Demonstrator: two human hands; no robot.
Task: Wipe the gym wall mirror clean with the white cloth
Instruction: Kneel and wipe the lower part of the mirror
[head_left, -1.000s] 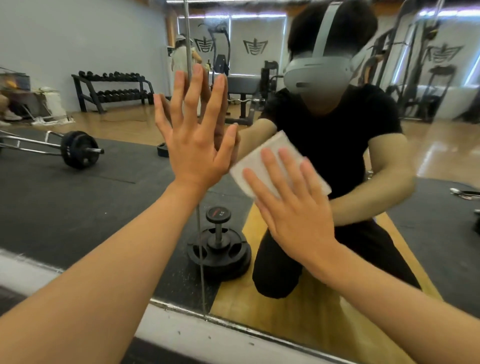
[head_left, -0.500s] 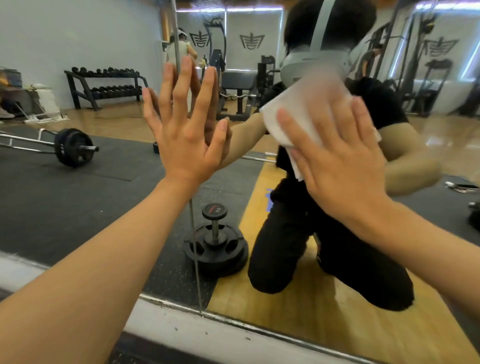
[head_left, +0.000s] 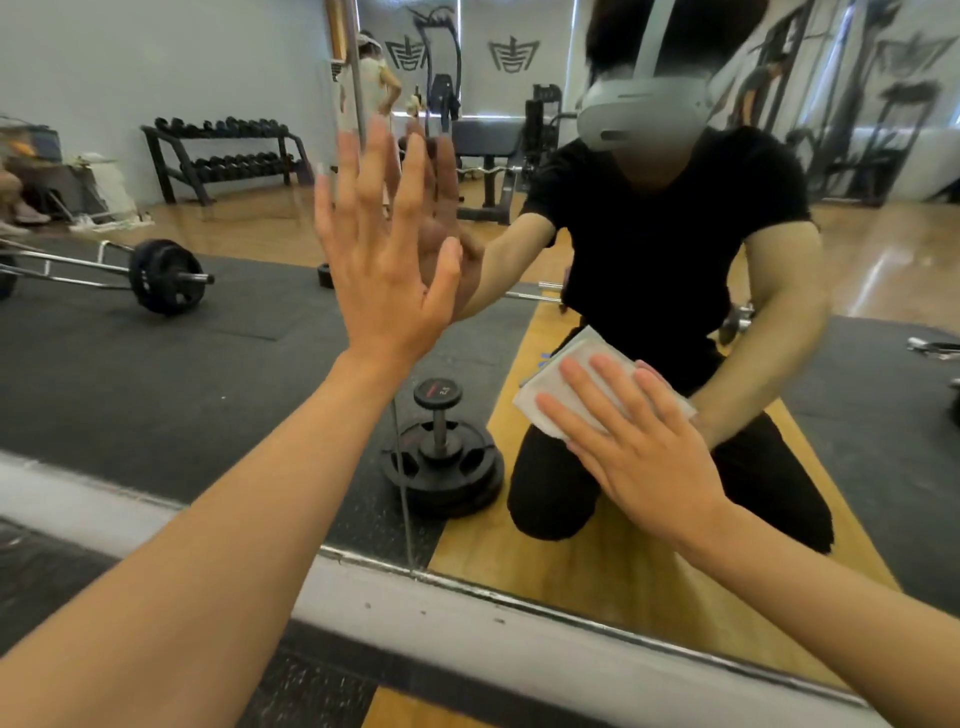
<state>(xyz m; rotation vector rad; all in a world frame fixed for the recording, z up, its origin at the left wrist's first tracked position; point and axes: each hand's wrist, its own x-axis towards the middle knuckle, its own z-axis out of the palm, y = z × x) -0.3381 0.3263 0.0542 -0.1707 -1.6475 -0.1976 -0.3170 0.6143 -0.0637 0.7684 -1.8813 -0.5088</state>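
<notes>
The gym wall mirror (head_left: 857, 270) fills the view ahead and reflects a kneeling person in black. My left hand (head_left: 387, 260) lies flat against the glass with its fingers spread, just left of a vertical seam between two mirror panels. My right hand (head_left: 631, 436) presses the folded white cloth (head_left: 566, 376) flat on the lower part of the right panel with straight fingers. The cloth's far part shows above my fingertips; the rest is under my palm.
A grey metal frame (head_left: 519, 631) runs along the mirror's bottom edge above dark rubber flooring. Reflected in the glass are a weight plate with a dumbbell (head_left: 441, 457), a loaded barbell (head_left: 161, 275), a dumbbell rack (head_left: 223, 156) and gym machines.
My right hand slid the cloth up the glass to head height, then down to the lower part of the right panel. My left hand stayed pressed on the mirror.
</notes>
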